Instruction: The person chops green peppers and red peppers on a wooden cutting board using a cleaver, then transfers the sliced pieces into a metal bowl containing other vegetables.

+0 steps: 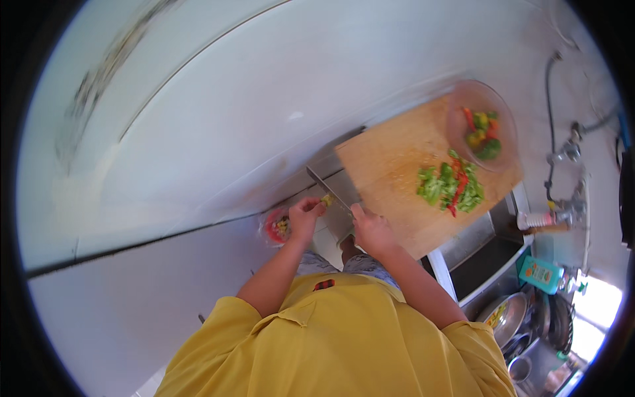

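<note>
My left hand (305, 216) pinches a small yellow-green piece of vegetable (327, 200) between its fingertips. The handle of a kitchen knife (330, 188) is in my right hand (372, 231); the long blade points up and left, close beside the piece. Below and left of my left hand is a red-rimmed bin or bag (272, 226) with scraps inside. To the right, a wooden cutting board (387, 183) carries sliced green pepper (432, 186) with red pepper strips (462, 184). A clear bowl (455, 124) on its far corner holds peppers and what looks like broccoli.
A steel sink (488, 253) adjoins the board's near right edge. Beyond are a wall tap (565, 217), a turquoise bottle (541, 274) and a steel bowl (516, 317) with cut vegetables, among stacked pans. The wall runs along the far side.
</note>
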A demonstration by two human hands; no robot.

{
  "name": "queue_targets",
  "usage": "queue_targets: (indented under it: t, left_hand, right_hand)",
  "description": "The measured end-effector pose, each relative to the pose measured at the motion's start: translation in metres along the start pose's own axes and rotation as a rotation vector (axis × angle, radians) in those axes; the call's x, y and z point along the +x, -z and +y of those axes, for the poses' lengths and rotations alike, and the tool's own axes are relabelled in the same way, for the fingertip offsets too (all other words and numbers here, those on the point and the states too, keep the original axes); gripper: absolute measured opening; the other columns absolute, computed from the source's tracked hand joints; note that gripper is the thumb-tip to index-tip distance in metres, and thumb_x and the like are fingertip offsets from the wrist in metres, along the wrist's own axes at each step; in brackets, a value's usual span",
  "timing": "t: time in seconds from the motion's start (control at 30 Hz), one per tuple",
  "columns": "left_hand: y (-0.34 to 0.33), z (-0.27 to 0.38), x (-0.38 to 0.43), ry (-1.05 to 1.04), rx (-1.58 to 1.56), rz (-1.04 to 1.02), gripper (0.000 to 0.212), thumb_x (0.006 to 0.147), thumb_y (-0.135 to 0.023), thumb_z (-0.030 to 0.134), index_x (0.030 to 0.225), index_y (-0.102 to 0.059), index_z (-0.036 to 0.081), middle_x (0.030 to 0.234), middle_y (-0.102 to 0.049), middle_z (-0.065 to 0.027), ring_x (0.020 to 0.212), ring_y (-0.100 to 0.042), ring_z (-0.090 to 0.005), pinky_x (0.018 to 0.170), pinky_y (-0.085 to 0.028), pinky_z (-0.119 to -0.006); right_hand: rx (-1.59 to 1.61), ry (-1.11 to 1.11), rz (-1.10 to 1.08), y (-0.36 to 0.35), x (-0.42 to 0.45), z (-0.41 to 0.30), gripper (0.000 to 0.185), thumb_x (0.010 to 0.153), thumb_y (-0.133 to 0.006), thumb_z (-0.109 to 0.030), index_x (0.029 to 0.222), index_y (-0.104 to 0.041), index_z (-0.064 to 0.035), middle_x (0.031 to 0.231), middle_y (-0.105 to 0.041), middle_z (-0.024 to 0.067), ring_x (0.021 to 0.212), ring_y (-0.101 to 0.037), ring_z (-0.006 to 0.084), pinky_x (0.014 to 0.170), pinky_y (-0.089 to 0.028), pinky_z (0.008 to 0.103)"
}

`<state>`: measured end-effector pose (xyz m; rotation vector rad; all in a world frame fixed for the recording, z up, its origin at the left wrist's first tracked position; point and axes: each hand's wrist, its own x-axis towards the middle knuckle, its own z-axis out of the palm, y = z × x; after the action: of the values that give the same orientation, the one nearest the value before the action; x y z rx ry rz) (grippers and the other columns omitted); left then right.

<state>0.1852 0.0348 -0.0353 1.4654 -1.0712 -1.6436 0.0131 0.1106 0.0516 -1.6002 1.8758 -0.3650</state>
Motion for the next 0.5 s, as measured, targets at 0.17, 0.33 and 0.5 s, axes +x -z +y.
queue_targets:
  t: [0.17,0.33,0.5]
  left_hand:
    - [0.092,-0.031,-0.043,0.179,-0.001,0.271,0.012,0.076,-0.066,0.003,0.086,-0.064,-0.004,0.074,-0.065,-0.0071,0.065,-0.06,-0.0117,0.06,-0.047,-0.023]
    - [0.172,-0.086,-0.052,0.212,0.127,0.443,0.012,0.074,-0.068,0.004,0.085,-0.065,-0.002,0.07,-0.065,-0.007,0.063,-0.061,-0.0116,0.057,-0.047,-0.024]
    - [0.217,-0.111,-0.054,0.155,0.259,0.496,0.011,0.074,-0.067,0.0,0.085,-0.066,-0.002,0.069,-0.063,-0.0061,0.058,-0.058,-0.0117,0.056,-0.048,-0.024]
  right_hand:
    - [-0.105,0.152,-0.207,-0.057,0.017,-0.06,0.027,0.08,-0.054,-0.009,0.105,-0.044,-0.0089,0.087,-0.061,0.0176,0.079,-0.061,0.0404,0.069,-0.048,0.0506]
    - [-0.154,0.202,-0.369,-0.121,0.031,-0.107,0.029,0.079,-0.052,-0.008,0.107,-0.045,-0.0094,0.085,-0.062,0.0176,0.081,-0.061,0.0398,0.07,-0.048,0.0501]
    - [-0.193,0.188,-0.436,-0.159,0.038,-0.139,0.028,0.078,-0.05,-0.006,0.105,-0.046,-0.0095,0.086,-0.062,0.018,0.082,-0.061,0.0399,0.07,-0.048,0.0497]
